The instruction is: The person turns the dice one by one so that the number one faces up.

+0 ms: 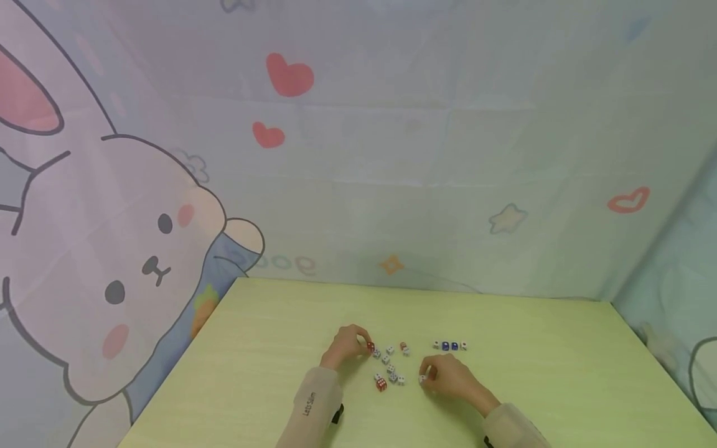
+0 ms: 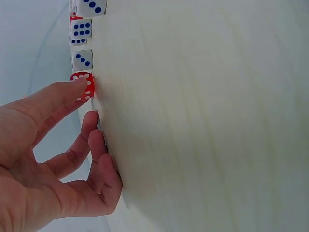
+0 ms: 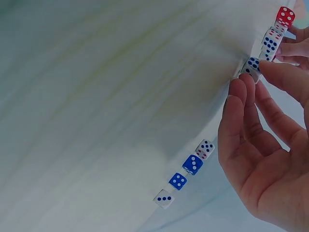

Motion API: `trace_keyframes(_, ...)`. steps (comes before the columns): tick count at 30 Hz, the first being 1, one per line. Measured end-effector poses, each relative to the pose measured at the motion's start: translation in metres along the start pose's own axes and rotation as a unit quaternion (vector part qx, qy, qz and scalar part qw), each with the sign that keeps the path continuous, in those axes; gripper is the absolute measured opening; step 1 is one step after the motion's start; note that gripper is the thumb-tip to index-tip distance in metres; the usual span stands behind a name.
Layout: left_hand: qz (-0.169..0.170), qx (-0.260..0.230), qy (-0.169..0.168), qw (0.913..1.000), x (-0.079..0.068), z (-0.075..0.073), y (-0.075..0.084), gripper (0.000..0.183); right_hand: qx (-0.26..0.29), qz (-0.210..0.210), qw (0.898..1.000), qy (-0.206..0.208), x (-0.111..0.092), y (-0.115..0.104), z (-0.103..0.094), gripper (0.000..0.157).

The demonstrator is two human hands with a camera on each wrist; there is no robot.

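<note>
My left hand (image 1: 345,344) pinches a red die (image 2: 89,90) at the left edge of a loose cluster of dice. Its thumb and index finger are on the die, while the other fingers curl near the tabletop. To the right of the cluster, my right hand (image 1: 451,377) holds a white die (image 3: 251,67) with blue dots between thumb and fingertips. Among the scattered white dice lies a larger red die (image 1: 381,385) close to the front. Beyond the right hand, two blue dice stand in a short row between two white dice (image 3: 205,149).
The dice lie on a pale yellow-green tabletop (image 1: 252,373). A printed cloth (image 1: 392,186) with a rabbit, hearts and stars hangs behind it and at the sides. Smaller red-and-white dice (image 1: 403,346) sit at the back of the cluster.
</note>
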State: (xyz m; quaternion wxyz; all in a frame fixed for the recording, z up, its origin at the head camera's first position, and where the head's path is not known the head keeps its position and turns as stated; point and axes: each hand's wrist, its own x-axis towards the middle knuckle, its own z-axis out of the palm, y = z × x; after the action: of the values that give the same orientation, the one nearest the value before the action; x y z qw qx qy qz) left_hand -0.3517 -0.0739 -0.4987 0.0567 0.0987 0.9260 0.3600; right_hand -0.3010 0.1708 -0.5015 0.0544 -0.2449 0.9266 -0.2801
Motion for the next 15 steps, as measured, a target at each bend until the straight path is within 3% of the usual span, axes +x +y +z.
trace_keyframes(15, 0.001, 0.002, 0.001, 1.0000, 0.0014, 0.0006, -0.0017, 0.011, -0.028, 0.021, 0.999, 0.020, 0.0015, 0.0024, 0.0019, 0.012)
